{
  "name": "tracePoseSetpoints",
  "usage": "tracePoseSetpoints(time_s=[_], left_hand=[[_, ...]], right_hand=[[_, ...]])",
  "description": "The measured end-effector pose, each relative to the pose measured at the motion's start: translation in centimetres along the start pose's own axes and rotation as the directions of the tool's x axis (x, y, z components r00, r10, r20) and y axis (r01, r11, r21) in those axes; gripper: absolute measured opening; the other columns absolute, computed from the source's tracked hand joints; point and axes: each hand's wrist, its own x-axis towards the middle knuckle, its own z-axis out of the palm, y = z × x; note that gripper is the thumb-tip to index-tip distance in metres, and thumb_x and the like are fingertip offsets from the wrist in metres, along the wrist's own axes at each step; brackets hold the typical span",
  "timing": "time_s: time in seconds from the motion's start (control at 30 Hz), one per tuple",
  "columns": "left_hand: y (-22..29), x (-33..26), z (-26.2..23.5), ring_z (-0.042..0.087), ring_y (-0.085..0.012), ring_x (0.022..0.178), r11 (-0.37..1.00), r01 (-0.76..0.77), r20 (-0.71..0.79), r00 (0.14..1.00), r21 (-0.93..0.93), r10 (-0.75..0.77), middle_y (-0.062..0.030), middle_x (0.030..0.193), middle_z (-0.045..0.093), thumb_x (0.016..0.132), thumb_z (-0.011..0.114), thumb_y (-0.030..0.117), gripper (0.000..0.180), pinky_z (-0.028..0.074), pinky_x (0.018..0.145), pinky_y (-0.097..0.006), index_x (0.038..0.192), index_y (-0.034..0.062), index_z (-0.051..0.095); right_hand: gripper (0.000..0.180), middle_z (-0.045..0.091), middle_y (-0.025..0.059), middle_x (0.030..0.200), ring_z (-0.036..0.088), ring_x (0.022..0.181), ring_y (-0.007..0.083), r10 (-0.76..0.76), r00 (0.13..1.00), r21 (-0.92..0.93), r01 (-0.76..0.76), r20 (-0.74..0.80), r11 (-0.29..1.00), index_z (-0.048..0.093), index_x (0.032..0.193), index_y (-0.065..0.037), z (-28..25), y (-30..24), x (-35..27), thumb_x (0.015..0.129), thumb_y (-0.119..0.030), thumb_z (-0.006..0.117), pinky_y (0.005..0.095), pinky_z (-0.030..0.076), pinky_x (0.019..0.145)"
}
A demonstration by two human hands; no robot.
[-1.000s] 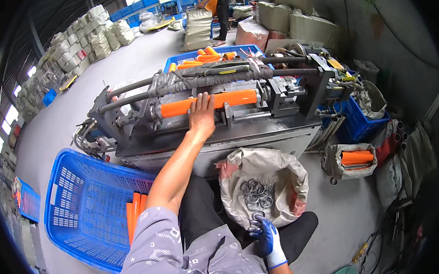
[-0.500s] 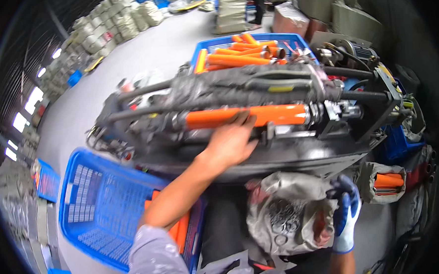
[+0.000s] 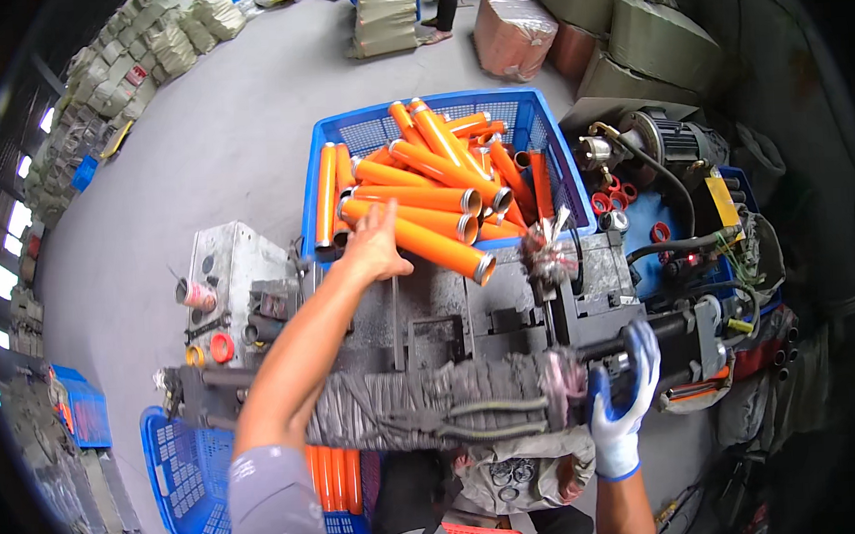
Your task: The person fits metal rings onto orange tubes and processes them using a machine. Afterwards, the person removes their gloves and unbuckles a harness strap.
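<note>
My bare left hand (image 3: 376,248) reaches over the near rim of a blue crate (image 3: 564,187) piled with orange tubes. Its fingers are spread at an orange tube (image 3: 436,244) with a metal end, lying slanted on the pile; contact looks likely, but no closed grip shows. My right hand (image 3: 628,401), in a white and blue glove, is raised with fingers apart beside the right end of the machine's black-wrapped bar (image 3: 377,405). Whether it touches the bar I cannot tell. Pliers (image 3: 484,421) lie along the bar.
Below the bar sit a sack of metal rings (image 3: 516,473) and a blue basket (image 3: 158,474) with orange tubes. At the right stand a motor (image 3: 667,138) and hoses. A grey metal box (image 3: 229,268) stands left. Someone's legs (image 3: 446,5) show far back.
My left hand has moved from the tube in the machine to the crate. The wrapped bar now appears nearer to me, and that machine tube is out of sight. My view has tilted up.
</note>
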Motion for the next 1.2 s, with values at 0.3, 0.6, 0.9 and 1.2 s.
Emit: tracePoseSetpoints(time_s=[0.3,0.6,0.9,1.2], left_hand=[[-1.9,13.8,4.7,0.018,-0.0407,0.143,0.977,-0.152,0.177,0.976,0.149,0.125,-0.0193,0.158,0.007,0.061,0.077,0.015,0.116,0.032,0.107,-0.061,0.153,0.0302,0.009],[1.9,21.4,5.8,0.011,-0.0543,0.139,0.998,-0.041,-0.029,0.999,0.055,0.043,-0.0229,0.157,0.004,0.063,0.076,0.012,0.109,0.044,0.098,-0.060,0.152,0.0333,0.017],[13.0,25.4,9.4,0.011,-0.0368,0.146,0.890,-0.328,-0.198,0.895,0.317,0.401,-0.0159,0.159,0.014,0.090,0.050,0.018,0.058,0.008,0.114,-0.060,0.145,0.0312,0.038],[6.2,15.0,5.7,0.042,-0.0395,0.127,0.896,-0.320,0.033,0.938,-0.306,0.346,-0.0226,0.138,0.044,0.071,0.074,0.027,0.064,0.031,0.107,-0.051,0.128,0.0080,0.052]], right_hand=[[0.066,0.047,0.0240,0.134,0.043,0.124,0.0462,0.216,0.964,-0.212,-0.181,0.157,0.960,0.046,0.133,0.000,0.5,0.6,0.4,0.075,-0.025,0.066,0.0582,0.031,0.105],[0.057,0.052,0.0230,0.127,0.047,0.119,0.0443,0.268,0.948,-0.259,-0.218,0.173,0.941,0.053,0.122,0.001,1.2,-0.3,2.1,0.070,-0.021,0.064,0.0561,0.033,0.104],[0.051,0.058,0.0209,0.115,0.055,0.109,0.0410,0.225,0.964,-0.201,-0.195,0.141,0.960,0.059,0.110,0.001,1.6,0.6,1.6,0.063,-0.018,0.068,0.0529,0.038,0.100],[0.048,0.059,0.0168,0.110,0.057,0.103,0.0388,0.236,0.959,-0.215,-0.201,0.156,0.956,0.059,0.107,-0.004,0.6,1.0,1.8,0.065,-0.023,0.072,0.0535,0.041,0.095]])
